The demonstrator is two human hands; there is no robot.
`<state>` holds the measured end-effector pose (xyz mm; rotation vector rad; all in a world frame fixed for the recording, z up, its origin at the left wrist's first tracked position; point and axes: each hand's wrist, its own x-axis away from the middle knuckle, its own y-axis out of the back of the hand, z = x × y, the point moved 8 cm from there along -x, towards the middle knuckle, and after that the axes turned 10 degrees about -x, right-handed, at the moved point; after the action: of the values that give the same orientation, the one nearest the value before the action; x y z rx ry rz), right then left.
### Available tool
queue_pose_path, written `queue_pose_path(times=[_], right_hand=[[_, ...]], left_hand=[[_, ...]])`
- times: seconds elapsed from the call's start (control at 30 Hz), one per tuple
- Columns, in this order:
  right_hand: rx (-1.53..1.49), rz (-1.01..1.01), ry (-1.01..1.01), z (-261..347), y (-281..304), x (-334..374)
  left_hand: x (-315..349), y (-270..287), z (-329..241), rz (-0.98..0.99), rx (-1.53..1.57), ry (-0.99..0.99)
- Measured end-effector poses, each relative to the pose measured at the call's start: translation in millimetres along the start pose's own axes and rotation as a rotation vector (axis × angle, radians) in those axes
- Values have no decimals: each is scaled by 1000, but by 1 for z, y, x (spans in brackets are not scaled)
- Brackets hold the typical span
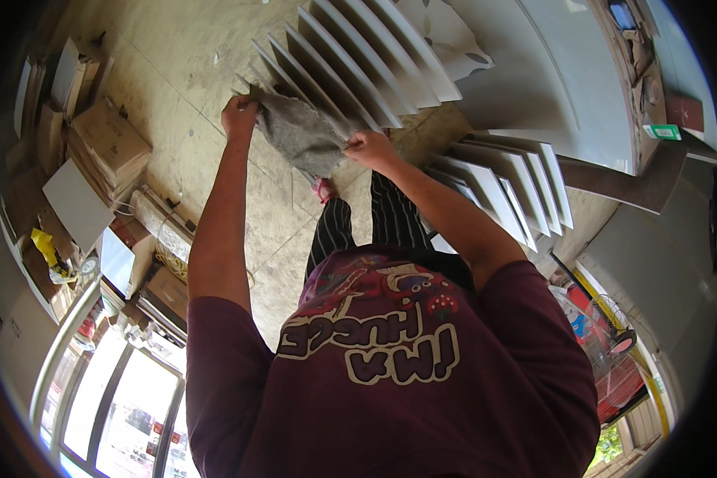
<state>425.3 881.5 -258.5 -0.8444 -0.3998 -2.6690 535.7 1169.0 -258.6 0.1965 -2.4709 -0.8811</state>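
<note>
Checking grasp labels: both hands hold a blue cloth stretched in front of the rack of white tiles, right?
Not quite. In the head view the cloth is grey, not blue. The rest holds: the left hand and right hand each grip an end, stretched in front of the rack of white tiles.

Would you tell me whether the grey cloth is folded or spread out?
Spread out: the grey cloth hangs stretched between the left hand and right hand, each gripping an upper corner.
</note>
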Motion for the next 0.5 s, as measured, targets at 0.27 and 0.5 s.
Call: queue_pose_path(times=[0.27, 0.5], right_hand=[[-108, -74, 10, -10, 121, -10], [-394, -198, -62, 49, 237, 30]], left_hand=[[-26, -58, -160, 133, 41, -209], [-28, -86, -280, 198, 46, -410]])
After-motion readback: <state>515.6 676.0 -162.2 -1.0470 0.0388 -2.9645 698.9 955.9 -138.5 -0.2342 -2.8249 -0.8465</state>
